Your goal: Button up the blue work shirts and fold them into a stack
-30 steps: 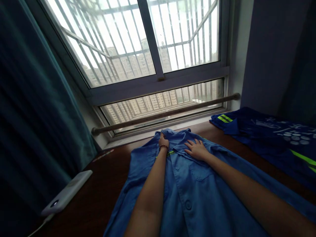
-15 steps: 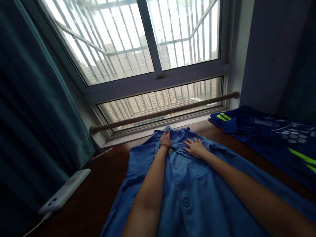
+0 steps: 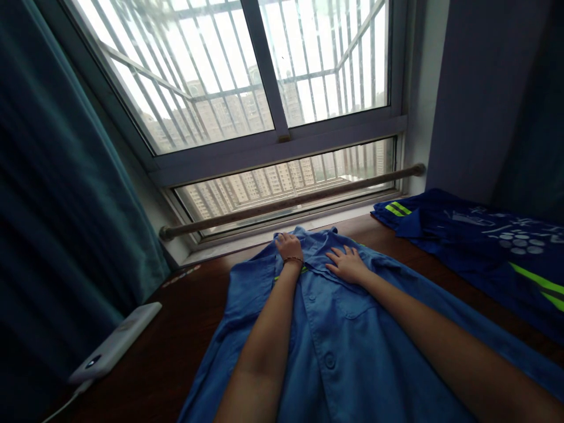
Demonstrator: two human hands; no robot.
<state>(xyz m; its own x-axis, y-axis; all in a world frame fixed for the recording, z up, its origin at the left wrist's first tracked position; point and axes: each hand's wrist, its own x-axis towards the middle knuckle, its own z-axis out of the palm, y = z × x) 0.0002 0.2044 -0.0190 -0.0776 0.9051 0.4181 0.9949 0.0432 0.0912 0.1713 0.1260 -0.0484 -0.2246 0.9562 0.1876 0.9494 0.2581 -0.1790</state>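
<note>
A blue button-front work shirt [image 3: 348, 364] lies spread on a dark brown wooden surface, its collar end toward the window. My left hand [image 3: 289, 247], with a thin bracelet at the wrist, has its fingers curled over the left side of the collar; the fingertips are partly hidden. On the right of the chest, above the pocket, my right hand [image 3: 348, 265] rests flat with fingers spread. Yellow-green trim peeks out near both hands.
Folded dark blue garments [image 3: 476, 235] with bright stripes lie at the right. A white power bank [image 3: 118, 341] with a cable sits at the left, beside the teal curtain [image 3: 88, 176]. A metal rail [image 3: 291, 202] crosses the low window.
My left hand has shifted slightly left along the collar, and its fingers have turned from pointing forward to curling over the cloth. My right hand stays flat in nearly the same place.
</note>
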